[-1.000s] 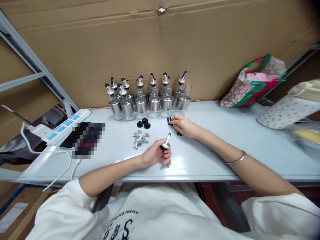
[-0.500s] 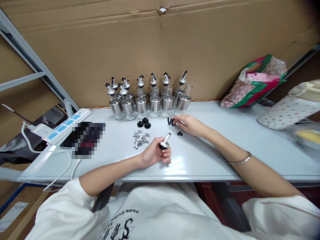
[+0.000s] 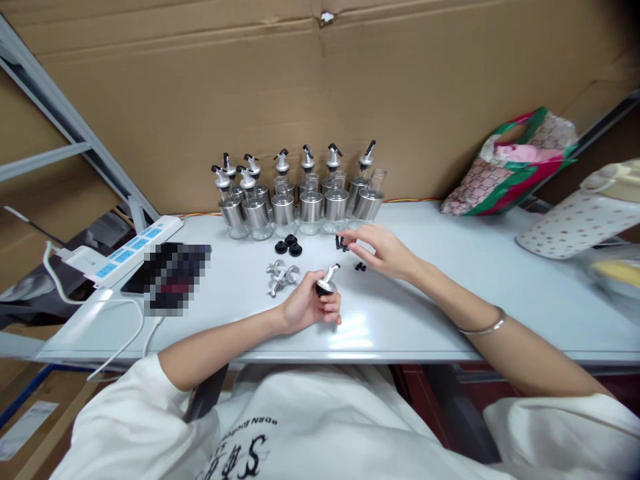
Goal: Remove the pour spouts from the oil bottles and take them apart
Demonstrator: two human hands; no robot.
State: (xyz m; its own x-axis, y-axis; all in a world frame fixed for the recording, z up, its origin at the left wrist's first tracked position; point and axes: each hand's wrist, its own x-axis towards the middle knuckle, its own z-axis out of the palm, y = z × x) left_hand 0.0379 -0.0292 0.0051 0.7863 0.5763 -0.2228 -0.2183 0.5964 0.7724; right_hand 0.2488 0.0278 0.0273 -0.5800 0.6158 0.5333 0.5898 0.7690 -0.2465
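Pourer (image 3: 327, 282), tilted, sits in the curled fingers of the left hand (image 3: 306, 308), gripped at its base above the counter (image 3: 425, 307). Thumb and forefinger of the right hand (image 3: 386, 249) stand parted at black levers (image 3: 341, 243); whether they hold one, the view cannot settle. Such slim pieces likely favour a light fingertip pinch.

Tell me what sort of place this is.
Likely a small assembly workspace: metal-sleeved glass bottles stand grouped on a table, loose black parts lie clustered in front, and the left hand holds a silver pourer top.
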